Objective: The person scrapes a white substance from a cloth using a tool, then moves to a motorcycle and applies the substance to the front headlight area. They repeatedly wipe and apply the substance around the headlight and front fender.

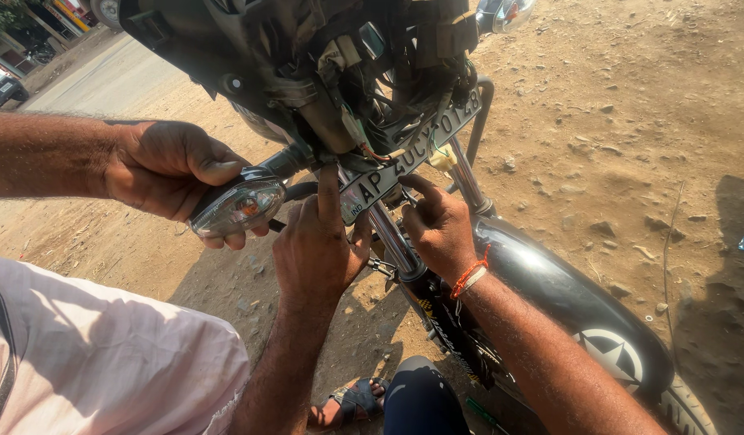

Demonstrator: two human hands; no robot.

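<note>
Your left hand (316, 250): index pressed on number plate (412, 149), grip contents not visible. Right hand (440, 229) at plate's 6 o'clock, pinch unclear. Risk: co-worker's hand (167, 169), 9 o'clock, tugs indicator lamp (237, 205) and strains loose wiring (372, 121); plate edge nicks your fingertips.

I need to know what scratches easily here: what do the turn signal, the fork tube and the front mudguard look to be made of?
Turn signal: clear glossy lens, probably plastic, with an amber bulb showing through; its stalk looks like black rubber or plastic.
Fork tube: bright mirror-like shine, likely chromed or polished steel.
Front mudguard: glossy black paint with sharp reflections and a white star emblem; metal or plastic underneath cannot be told.
</note>
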